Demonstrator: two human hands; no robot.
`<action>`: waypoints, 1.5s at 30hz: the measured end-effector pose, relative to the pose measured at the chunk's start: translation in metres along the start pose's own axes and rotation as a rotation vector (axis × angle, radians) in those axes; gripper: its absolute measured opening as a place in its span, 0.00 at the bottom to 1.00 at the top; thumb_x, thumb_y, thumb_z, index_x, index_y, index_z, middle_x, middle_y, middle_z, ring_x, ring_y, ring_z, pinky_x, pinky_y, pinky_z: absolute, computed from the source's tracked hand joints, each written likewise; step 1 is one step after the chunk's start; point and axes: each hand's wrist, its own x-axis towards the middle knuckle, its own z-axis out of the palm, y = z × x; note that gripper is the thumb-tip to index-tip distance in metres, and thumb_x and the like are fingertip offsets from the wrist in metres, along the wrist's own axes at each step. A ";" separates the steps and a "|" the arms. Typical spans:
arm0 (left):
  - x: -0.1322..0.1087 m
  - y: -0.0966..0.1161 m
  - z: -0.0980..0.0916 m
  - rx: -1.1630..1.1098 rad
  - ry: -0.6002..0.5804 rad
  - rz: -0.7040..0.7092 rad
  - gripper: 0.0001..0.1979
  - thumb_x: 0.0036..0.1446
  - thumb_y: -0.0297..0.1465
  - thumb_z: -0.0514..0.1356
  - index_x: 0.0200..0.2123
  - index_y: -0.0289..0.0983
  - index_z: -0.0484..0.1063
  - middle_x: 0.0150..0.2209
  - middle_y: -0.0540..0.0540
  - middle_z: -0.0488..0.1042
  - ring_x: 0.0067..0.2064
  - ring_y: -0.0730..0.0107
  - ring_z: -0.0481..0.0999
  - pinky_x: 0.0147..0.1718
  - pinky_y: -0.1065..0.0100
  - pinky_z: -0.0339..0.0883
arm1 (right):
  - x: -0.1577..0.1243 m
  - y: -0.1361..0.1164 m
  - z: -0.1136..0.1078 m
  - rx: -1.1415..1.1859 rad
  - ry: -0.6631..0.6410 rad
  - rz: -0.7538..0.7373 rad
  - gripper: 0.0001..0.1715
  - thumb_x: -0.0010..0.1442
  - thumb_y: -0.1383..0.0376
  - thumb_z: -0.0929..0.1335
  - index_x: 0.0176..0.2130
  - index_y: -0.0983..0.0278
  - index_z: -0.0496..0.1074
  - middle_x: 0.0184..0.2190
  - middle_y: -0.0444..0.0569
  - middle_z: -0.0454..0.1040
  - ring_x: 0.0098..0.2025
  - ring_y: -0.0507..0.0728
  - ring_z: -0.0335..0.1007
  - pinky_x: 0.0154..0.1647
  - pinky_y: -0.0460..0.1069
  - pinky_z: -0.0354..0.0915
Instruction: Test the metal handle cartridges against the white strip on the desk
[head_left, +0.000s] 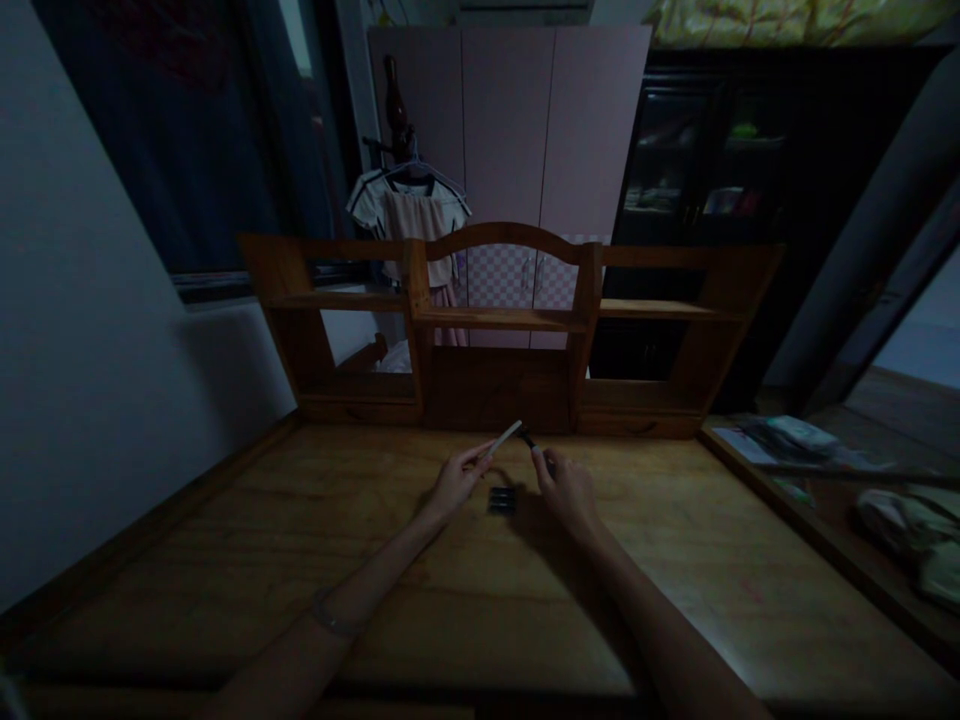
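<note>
Above the middle of the wooden desk [300, 560], my left hand [459, 480] pinches a thin pale stick [505, 438] that slants up to the right. My right hand [564, 485] is closed round a slim dark tool [529, 440], whose dark tip is at or very near the upper end of the stick; whether they touch I cannot tell. Between and below my hands, a small dark object with several sections [502, 500] lies on the desk.
A wooden shelf unit [499, 320] stands along the desk's back edge. Behind it are a pink wardrobe [510, 130], hanging clothes [416, 215] and a dark cabinet [690, 150]. Papers and plastic [799, 440] lie beyond the desk's right edge, with a bag-like bundle [907, 530] farther right.
</note>
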 end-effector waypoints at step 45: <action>-0.001 -0.001 -0.001 0.096 0.042 0.063 0.25 0.57 0.43 0.56 0.53 0.35 0.69 0.43 0.42 0.77 0.38 0.65 0.74 0.37 0.68 0.66 | 0.000 -0.005 -0.005 0.001 -0.037 0.062 0.26 0.68 0.53 0.54 0.39 0.63 0.73 0.30 0.51 0.78 0.32 0.55 0.74 0.28 0.46 0.53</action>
